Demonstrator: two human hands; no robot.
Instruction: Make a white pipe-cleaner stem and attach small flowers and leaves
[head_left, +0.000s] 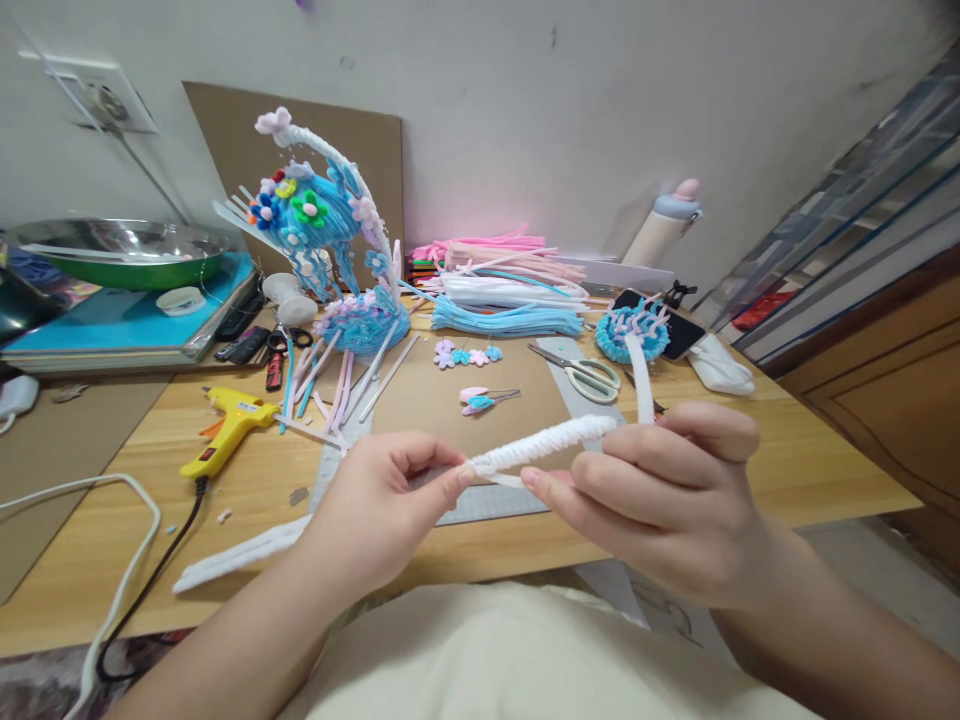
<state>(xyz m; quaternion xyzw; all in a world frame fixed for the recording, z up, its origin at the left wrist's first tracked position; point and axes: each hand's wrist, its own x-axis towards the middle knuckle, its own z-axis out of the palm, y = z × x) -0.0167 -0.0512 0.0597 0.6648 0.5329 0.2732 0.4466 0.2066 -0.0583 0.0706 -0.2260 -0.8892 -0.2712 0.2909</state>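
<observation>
Between my hands, over the front of the table, runs a thick white pipe cleaner stem with a ribbed, wound surface. My left hand pinches its left end between thumb and forefinger. The fingers of my right hand are bent around its right part and a thin loose white strand below it. A flat white pipe cleaner length sticks up from behind the right fingers; where it joins is hidden. White pipe cleaners also extend from beneath my left forearm.
A yellow glue gun lies left, its cord trailing forward. Behind stand a blue flowered pipe cleaner sculpture and bundled pipe cleaners. Scissors, small flowers and a blue round piece lie beyond my hands.
</observation>
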